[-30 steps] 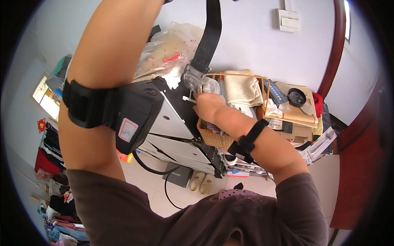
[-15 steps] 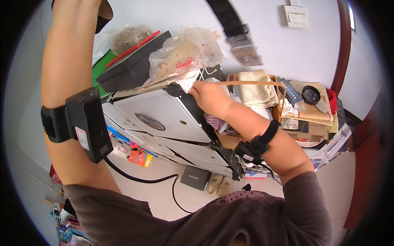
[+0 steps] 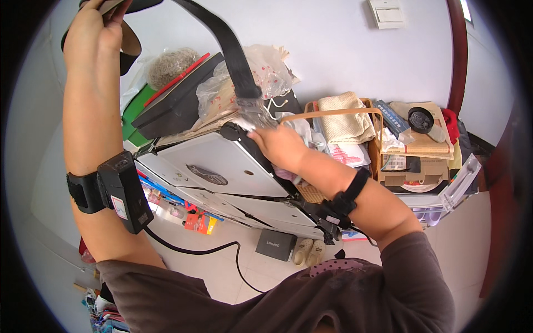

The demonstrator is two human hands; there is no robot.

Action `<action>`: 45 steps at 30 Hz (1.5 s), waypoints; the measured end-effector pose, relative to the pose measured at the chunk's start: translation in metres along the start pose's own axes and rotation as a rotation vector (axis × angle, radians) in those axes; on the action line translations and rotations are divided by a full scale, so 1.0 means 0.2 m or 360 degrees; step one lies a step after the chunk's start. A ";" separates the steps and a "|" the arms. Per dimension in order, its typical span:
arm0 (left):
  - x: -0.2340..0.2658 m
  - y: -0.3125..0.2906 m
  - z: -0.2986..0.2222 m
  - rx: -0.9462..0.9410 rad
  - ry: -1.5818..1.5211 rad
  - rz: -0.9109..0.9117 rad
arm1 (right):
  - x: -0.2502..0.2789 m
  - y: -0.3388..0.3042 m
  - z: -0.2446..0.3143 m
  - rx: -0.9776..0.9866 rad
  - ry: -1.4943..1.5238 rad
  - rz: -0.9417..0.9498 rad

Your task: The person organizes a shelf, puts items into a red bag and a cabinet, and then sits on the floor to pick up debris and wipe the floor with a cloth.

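Observation:
High at the upper left, my left hand [image 3: 97, 36] grips a black belt [image 3: 214, 25], with its fingers partly cut off by the picture's edge. From there the strap arcs right and hangs down to a buckle end [image 3: 255, 111] in clear wrapping. That end dangles just before my right hand [image 3: 280, 145], at the top corner of a white cabinet [image 3: 216, 158]. The right fingers are curled by white paper and the wrapping; what they hold is hidden. A crumpled clear plastic bag [image 3: 266, 69] with red marks lies on the cabinet top beside the belt.
A black box [image 3: 177, 102] and a fuzzy grey bundle [image 3: 172, 66] sit on the cabinet. To the right stands a wicker basket [image 3: 380, 139] with a folded beige cloth [image 3: 345, 116], near cardboard [image 3: 413, 180]. A grey shoebox [image 3: 276, 245] and beige clogs [image 3: 308, 252] are on the floor.
The belt's wrapped end has swung down and left, from against the wall to my right hand. My left hand has come lower into view. The right hand stays by the cabinet corner.

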State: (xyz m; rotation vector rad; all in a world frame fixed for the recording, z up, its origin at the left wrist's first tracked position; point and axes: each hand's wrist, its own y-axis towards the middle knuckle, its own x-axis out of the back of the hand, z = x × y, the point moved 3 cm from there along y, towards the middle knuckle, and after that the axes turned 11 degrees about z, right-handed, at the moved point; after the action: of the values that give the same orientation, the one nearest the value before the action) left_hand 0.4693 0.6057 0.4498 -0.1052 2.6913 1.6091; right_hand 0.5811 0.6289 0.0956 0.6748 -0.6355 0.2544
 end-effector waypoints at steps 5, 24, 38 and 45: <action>-0.13 -0.13 -0.09 -0.0123 -0.0095 -0.0185 | 0.15 0.11 0.11 0.0125 0.0071 -0.0184; 0.04 -0.11 -0.03 0.0034 0.0088 -0.0092 | 0.06 0.07 0.05 0.0126 0.0109 -0.0228; -0.01 -0.12 0.03 0.0055 0.0065 -0.0059 | 0.00 0.06 0.03 0.0092 0.0188 -0.0171; -0.02 -0.17 0.06 0.0100 0.0069 -0.0040 | -0.01 0.03 0.02 0.0097 0.0088 0.0017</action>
State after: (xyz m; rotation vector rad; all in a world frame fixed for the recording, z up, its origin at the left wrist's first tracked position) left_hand 0.4750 0.6007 0.4131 -0.1745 2.7580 1.5315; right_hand 0.5758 0.6317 0.0997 0.7208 -0.5802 0.3026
